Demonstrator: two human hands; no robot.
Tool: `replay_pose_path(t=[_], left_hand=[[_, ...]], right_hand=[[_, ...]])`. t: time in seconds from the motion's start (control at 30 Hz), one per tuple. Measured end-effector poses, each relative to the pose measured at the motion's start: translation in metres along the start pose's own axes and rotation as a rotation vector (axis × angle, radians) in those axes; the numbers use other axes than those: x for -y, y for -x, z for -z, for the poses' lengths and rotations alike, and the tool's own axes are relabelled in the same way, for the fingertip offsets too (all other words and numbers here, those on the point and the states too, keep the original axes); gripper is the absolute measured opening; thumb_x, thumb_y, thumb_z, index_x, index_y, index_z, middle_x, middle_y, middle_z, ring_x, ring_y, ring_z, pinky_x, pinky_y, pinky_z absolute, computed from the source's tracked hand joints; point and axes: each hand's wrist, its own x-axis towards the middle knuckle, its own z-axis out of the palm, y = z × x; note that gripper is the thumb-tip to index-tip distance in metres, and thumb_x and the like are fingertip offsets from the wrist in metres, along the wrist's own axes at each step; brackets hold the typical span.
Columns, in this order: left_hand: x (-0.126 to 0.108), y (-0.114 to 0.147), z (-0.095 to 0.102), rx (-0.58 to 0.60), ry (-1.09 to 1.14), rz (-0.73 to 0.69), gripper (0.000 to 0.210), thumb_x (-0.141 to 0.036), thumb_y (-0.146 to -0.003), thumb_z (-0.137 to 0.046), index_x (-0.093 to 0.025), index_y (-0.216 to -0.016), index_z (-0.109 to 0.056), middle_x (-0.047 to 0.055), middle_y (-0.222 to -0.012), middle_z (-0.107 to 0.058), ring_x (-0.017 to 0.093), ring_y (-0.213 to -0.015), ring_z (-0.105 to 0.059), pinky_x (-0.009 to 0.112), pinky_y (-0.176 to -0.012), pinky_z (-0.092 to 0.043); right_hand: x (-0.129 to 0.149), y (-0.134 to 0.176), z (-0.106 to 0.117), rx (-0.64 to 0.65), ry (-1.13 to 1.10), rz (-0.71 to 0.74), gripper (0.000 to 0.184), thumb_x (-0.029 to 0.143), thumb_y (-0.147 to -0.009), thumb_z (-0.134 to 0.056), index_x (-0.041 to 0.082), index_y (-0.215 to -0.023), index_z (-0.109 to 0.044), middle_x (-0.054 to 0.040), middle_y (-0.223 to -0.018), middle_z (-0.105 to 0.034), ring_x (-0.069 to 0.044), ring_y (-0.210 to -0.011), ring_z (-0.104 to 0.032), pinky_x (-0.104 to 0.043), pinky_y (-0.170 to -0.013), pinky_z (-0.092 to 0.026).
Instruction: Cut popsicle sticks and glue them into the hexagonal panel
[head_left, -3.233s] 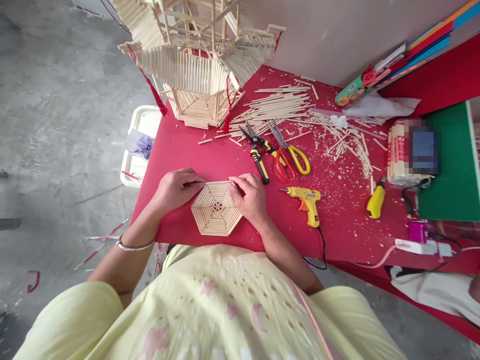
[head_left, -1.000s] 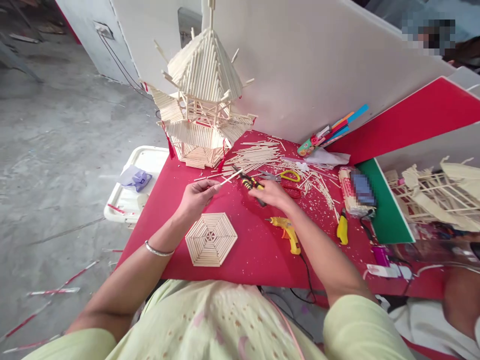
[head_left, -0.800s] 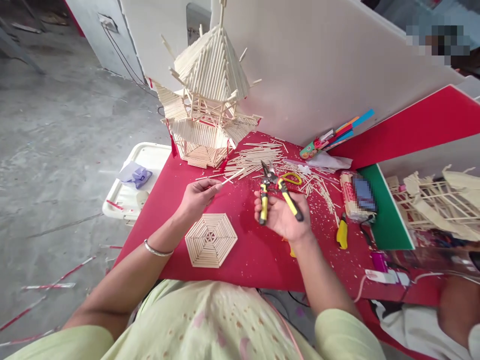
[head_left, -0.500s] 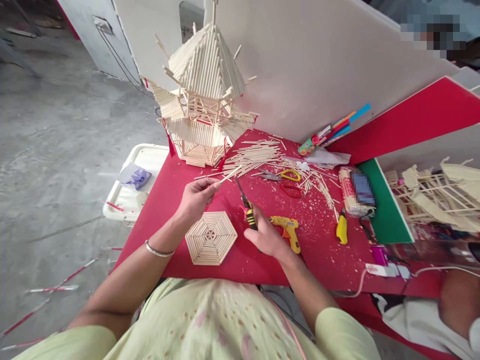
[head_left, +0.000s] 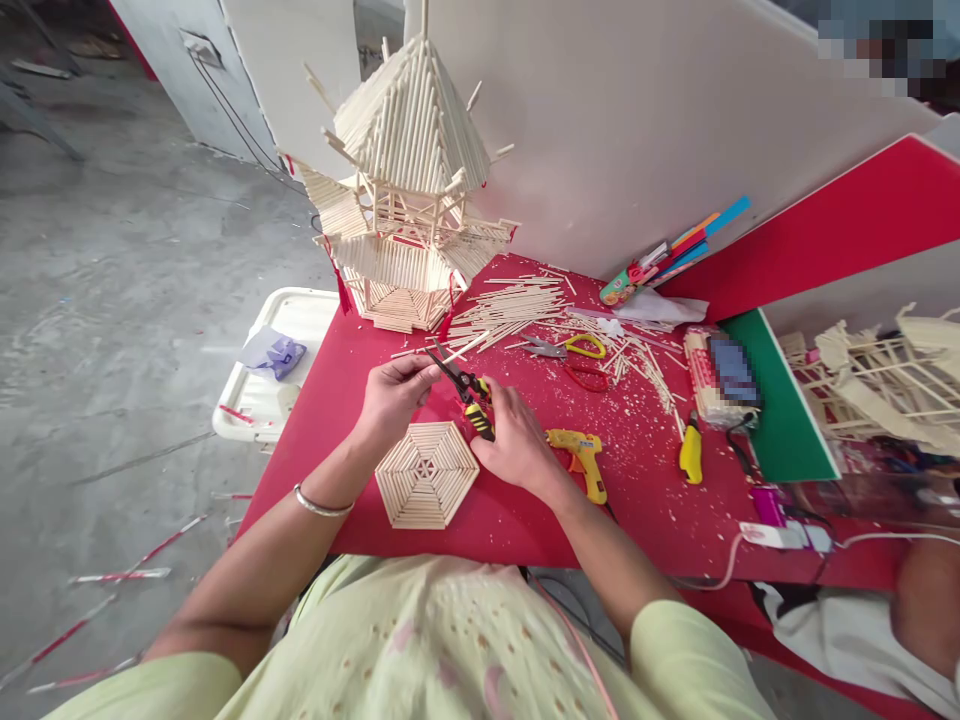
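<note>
Between the thumb and fingers of my left hand [head_left: 396,397] is a thin wooden stick [head_left: 471,346], pointing up to the right. My right hand [head_left: 514,440] grips yellow-and-black handled cutters [head_left: 474,402]. Their dark blades are parted and lie across the stick close to my left fingertips. Below my hands a flat hexagon of glued sticks [head_left: 427,475] rests on the red table [head_left: 315,500]. A yellow glue gun [head_left: 581,462] lies right of my right hand. At the back stands a tiered stick pagoda [head_left: 412,180] with red tassels.
Loose sticks [head_left: 510,308] are piled behind my hands, with yellow-and-red handled scissors [head_left: 581,350] beside them. Farther right are a yellow-handled tool [head_left: 691,450], a packet of sticks [head_left: 705,385] and a power strip [head_left: 780,536]. A white lidded bin [head_left: 247,400] stands at left. Another person's arm shows at far right.
My right hand has moved left and raised the cutters to the stick. Their blades have opened around it. My left hand stays nearly in place, still pinching the stick.
</note>
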Motion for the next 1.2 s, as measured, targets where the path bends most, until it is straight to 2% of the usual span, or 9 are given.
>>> replay_pose_path(t=[0.2,0.37,0.43,0.57,0.63,0.77,0.97,1.2], left_hand=[[0.001,-0.001,0.001,-0.008,-0.007,-0.031,0.034,-0.039,-0.059,-0.098,-0.015,-0.076,-0.079,-0.002,-0.055,-0.057,0.006,-0.046,-0.044,0.021,-0.044,-0.033],[-0.003,0.001,0.001,0.002,-0.052,-0.069,0.032,-0.037,-0.062,-0.097,-0.015,-0.077,-0.081,-0.002,-0.057,-0.057,0.007,-0.047,-0.044,0.022,-0.044,-0.033],[-0.006,0.003,0.001,0.019,-0.142,-0.135,0.028,-0.038,-0.068,-0.094,-0.016,-0.08,-0.081,-0.001,-0.061,-0.059,0.008,-0.049,-0.045,0.024,-0.046,-0.035],[-0.009,0.008,0.002,0.04,-0.46,-0.389,0.012,-0.031,-0.083,-0.082,-0.019,-0.085,-0.083,0.003,-0.07,-0.064,0.012,-0.06,-0.054,0.026,-0.057,-0.043],[-0.008,0.009,0.003,0.072,-0.524,-0.43,0.014,-0.03,-0.088,-0.077,-0.019,-0.082,-0.082,0.004,-0.07,-0.064,0.013,-0.06,-0.054,0.027,-0.057,-0.042],[-0.007,0.009,0.003,0.131,-0.408,-0.28,0.027,-0.037,-0.087,-0.076,-0.017,-0.069,-0.075,0.002,-0.062,-0.059,0.01,-0.05,-0.047,0.026,-0.049,-0.036],[-0.011,0.009,0.002,0.176,-0.282,-0.062,0.034,-0.043,-0.075,-0.087,-0.016,-0.063,-0.071,-0.001,-0.052,-0.049,0.007,-0.047,-0.036,0.024,-0.045,-0.026],[-0.013,0.006,0.007,0.302,-0.11,0.123,0.038,-0.045,-0.071,-0.092,-0.013,-0.067,-0.072,0.001,-0.055,-0.055,0.004,-0.041,-0.035,0.022,-0.04,-0.019]], right_hand=[[0.002,-0.003,0.001,0.036,0.033,0.015,0.088,0.022,-0.079,-0.064,0.012,-0.16,-0.03,-0.0235,-0.142,-0.056,-0.037,-0.133,-0.055,-0.056,-0.115,-0.045],[0.002,-0.004,-0.001,0.005,-0.038,0.043,0.077,0.018,-0.079,-0.062,0.016,-0.153,-0.04,-0.0186,-0.138,-0.061,-0.033,-0.127,-0.06,-0.05,-0.11,-0.05],[-0.001,-0.005,-0.004,-0.025,-0.085,0.049,0.072,0.017,-0.079,-0.061,0.018,-0.149,-0.045,-0.0164,-0.136,-0.063,-0.032,-0.124,-0.062,-0.047,-0.107,-0.052],[-0.009,-0.005,-0.008,-0.07,-0.135,0.066,0.071,0.016,-0.077,-0.061,0.019,-0.146,-0.047,-0.0148,-0.135,-0.063,-0.031,-0.125,-0.062,-0.046,-0.108,-0.052],[-0.013,-0.005,-0.007,-0.064,-0.136,0.103,0.075,0.016,-0.076,-0.061,0.019,-0.149,-0.044,-0.0151,-0.136,-0.062,-0.031,-0.128,-0.06,-0.048,-0.11,-0.051],[-0.017,-0.003,-0.005,-0.046,-0.104,0.136,0.081,0.019,-0.077,-0.063,0.017,-0.154,-0.038,-0.017,-0.135,-0.06,-0.034,-0.13,-0.057,-0.053,-0.112,-0.048],[-0.017,0.0,-0.008,-0.072,-0.111,0.124,0.071,0.017,-0.077,-0.062,0.02,-0.145,-0.045,-0.0146,-0.133,-0.063,-0.031,-0.123,-0.06,-0.047,-0.109,-0.05],[-0.023,-0.001,-0.003,-0.044,-0.074,0.207,0.083,0.017,-0.077,-0.062,0.016,-0.156,-0.036,-0.0179,-0.137,-0.058,-0.034,-0.132,-0.054,-0.053,-0.114,-0.045]])
